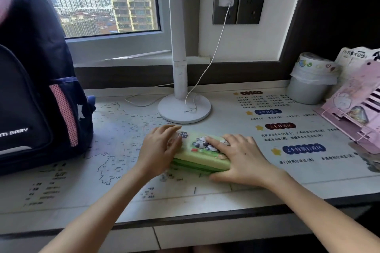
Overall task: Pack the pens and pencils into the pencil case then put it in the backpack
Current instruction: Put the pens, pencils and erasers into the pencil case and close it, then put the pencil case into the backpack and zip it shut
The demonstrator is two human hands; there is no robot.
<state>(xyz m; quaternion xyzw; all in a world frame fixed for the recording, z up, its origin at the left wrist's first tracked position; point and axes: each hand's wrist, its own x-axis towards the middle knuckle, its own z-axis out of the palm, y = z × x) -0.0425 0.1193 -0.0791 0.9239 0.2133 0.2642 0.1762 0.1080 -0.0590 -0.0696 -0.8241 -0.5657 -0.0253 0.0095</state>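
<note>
Behind pencil case (200, 157): lamp base (184, 109) | L: backpack (35, 88) | R: bin (308, 88), pink rack (353, 113)

Two bare hands set down side by side, palms down.

The left forearm (98, 207) reached in from the lower left and the right forearm (320, 207) from the lower right, converging toward the middle. The left hand (158, 148) lay over the left end of the pencil case (197, 155), its fingers (166, 129) stretched forward and slightly blurred, thumb on the inner side. The right hand (240, 156) rested flat on the right end, its fingers (213, 141) straight and spread, pointing up and left, thumb low along the near edge. Both wrists were held nearly straight.
</note>
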